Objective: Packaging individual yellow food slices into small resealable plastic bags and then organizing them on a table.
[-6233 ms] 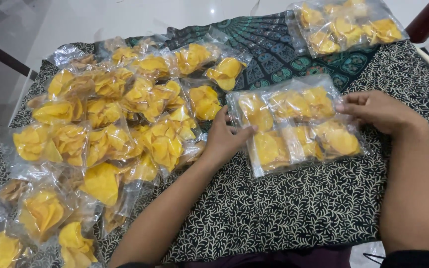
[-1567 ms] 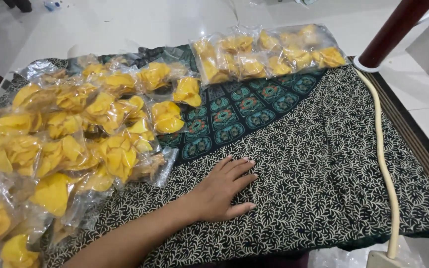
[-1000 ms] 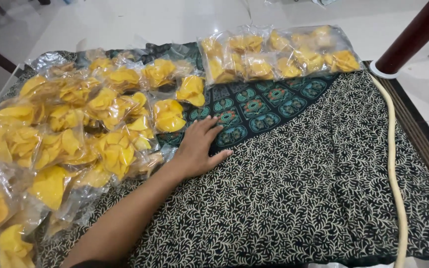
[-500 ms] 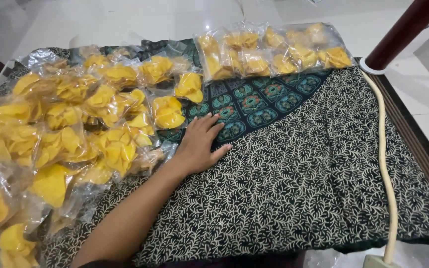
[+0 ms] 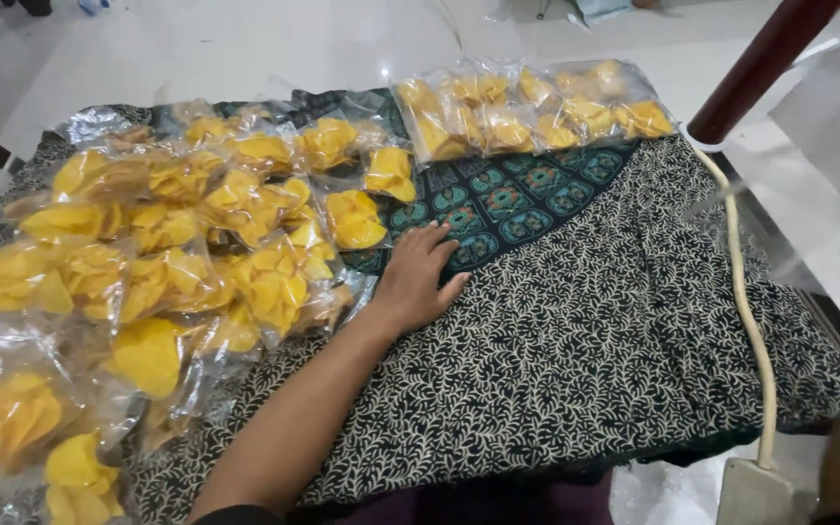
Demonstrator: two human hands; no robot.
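Your left hand lies flat on the patterned cloth, fingers spread, holding nothing. The nearest packet of yellow chips sits just beyond your fingertips, the heap of packets alongside. Your right hand is out of view.
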